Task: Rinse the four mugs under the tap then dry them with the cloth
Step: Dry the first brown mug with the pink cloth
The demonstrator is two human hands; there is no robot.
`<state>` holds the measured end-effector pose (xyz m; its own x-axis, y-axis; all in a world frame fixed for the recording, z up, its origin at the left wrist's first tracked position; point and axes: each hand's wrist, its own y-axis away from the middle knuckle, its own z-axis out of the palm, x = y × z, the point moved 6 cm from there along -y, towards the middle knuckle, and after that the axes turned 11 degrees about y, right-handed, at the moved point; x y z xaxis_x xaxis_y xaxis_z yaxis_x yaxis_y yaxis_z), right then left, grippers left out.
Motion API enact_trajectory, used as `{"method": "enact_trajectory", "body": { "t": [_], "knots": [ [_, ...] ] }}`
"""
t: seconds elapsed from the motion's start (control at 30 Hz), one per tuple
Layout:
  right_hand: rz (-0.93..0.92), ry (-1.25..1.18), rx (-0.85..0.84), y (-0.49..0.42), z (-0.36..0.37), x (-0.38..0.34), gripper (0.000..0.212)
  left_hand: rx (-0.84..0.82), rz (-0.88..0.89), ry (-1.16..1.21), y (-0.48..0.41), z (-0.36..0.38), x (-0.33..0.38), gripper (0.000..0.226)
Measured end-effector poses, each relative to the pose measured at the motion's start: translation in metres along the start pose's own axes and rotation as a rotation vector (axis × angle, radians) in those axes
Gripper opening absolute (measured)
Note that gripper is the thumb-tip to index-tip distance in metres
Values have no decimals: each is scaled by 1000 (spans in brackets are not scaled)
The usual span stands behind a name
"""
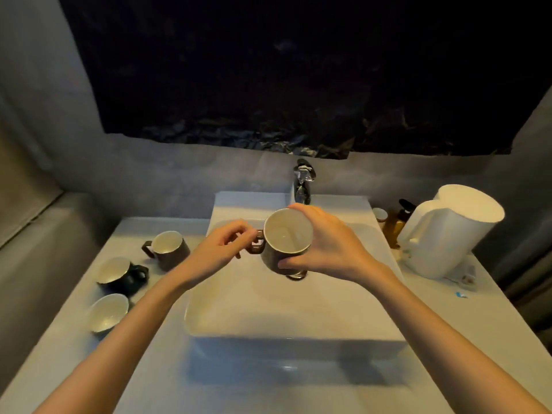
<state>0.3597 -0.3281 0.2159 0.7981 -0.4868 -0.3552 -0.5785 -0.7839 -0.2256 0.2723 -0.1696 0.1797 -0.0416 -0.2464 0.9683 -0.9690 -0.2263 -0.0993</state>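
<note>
The brown mug (286, 234) is up over the white sink (268, 330), mouth towards the camera, just in front of the tap (303, 183). The left hand (221, 249) pinches its handle and the right hand (331, 246) wraps round its body. Out to the left on the counter (149, 354) three more wait: a second brown mug (170, 249), a dark mug (122, 273) and a tilted mug (109, 312) nearest the camera. On the right stand a white kettle (448, 234) and an amber bottle (394, 225).
</note>
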Motion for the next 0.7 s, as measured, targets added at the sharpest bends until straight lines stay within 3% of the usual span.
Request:
{"method": "enact_trajectory", "body": {
  "t": [0.1,0.27,0.53,0.7],
  "knots": [
    [-51,9,-15,-35,27,-54,83,175,74,-58,24,-79,-7,11],
    [-95,-20,-76,-89,90,-143,87,337,112,-181,75,-191,-24,16],
    [-71,-76,-133,-170,194,-247,90,631,25,-426,121,-329,-80,18],
    [-28,-94,-158,-224,242,-269,88,641,5,-392,114,-375,-123,27]
  ]
}}
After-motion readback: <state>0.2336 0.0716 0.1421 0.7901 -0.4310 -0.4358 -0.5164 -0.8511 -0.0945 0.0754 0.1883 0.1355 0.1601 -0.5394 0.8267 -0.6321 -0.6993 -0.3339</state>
